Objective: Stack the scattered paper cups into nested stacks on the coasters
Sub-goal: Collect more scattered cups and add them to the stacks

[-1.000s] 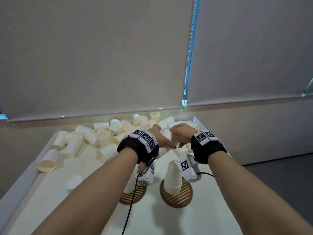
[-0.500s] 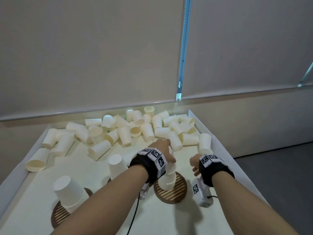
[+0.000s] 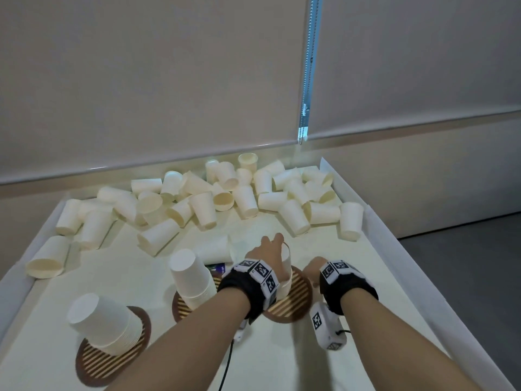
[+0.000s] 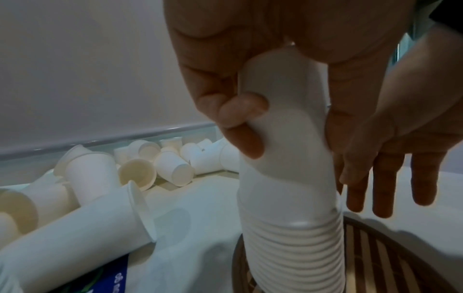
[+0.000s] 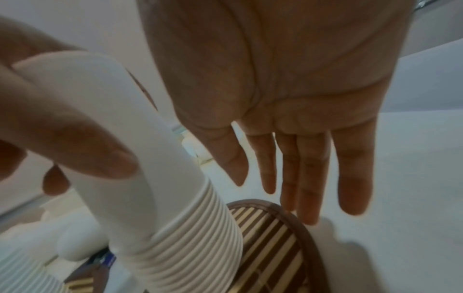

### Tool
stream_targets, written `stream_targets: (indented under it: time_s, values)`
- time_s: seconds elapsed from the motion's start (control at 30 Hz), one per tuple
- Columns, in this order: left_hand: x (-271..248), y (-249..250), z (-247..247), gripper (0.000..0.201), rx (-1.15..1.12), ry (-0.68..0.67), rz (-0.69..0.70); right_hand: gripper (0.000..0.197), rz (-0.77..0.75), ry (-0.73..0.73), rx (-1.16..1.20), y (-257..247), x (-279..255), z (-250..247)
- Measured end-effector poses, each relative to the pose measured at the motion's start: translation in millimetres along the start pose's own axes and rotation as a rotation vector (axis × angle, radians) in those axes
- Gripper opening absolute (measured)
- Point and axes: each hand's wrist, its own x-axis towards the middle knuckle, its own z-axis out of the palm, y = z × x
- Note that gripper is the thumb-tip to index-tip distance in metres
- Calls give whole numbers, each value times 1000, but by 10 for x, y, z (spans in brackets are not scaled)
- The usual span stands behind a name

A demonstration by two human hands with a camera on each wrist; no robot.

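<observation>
While the left hand (image 3: 267, 251) grips the top cup of the nested stack (image 4: 288, 228) on the right coaster (image 3: 297, 294), the right hand (image 5: 288, 89) hangs beside it, fingers straight and empty.

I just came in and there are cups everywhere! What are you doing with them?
A person is stacking paper cups upside down on round coasters. The left hand grips the top of the stack on the right coaster. The right hand is open beside it, holding nothing. Two more stacks stand on coasters to the left, and loose cups lie along the far side.
</observation>
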Motion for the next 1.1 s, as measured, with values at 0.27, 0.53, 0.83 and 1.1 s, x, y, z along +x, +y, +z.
stream_targets:
  time_s: [0.27,0.53,0.83,1.1]
  values:
    - [440,-233,-128,55,8,108,-116,41,-68,275,-116,-541,414,-449]
    - [696,-331,-171,74,-77,174,-82,56,-13,396,-209,-719,962,-314]
    - [831,-236,-271,32,-273,342,62,78,49,406,-45,-667,1253,34]
    - [850,4,-223,26,-181,335,159,56,27,384,-77,-606,1218,-80]
